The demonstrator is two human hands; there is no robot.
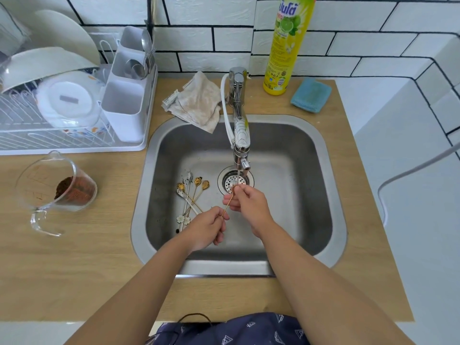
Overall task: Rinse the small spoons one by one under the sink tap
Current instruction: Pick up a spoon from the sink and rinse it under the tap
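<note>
Both forearms reach over the sink (pixel 333 185); left hand (pixel 205 229) pinches the handle end of one gold spoon (pixel 227 204), right hand (pixel 249 201) pinches near its bowl, under the tap (pixel 241 145) above the drain (pixel 235 180). Rinsing step in hand, judging by this. Next calls for setting it apart, picking from the spoon pile (pixel 191 195) just left. Cloth (pixel 196 100) and dish rack (pixel 74 95) well clear; nothing blocks.

Sink (pixel 323 195) set in middle of surface (pixel 74 270). Tap (pixel 240 125) at sink's back edge, spout over drain (pixel 234 181). Spoons (pixel 190 195) lie in sink left of drain. Cloth (pixel 199 100) left of tap, hanging over rim. Bottle (pixel 286 46) and sponge (pixel 311 94) behind sink, right of tap. Dish rack (pixel 62 115) back left; measuring jug (pixel 54 190) before it.
</note>
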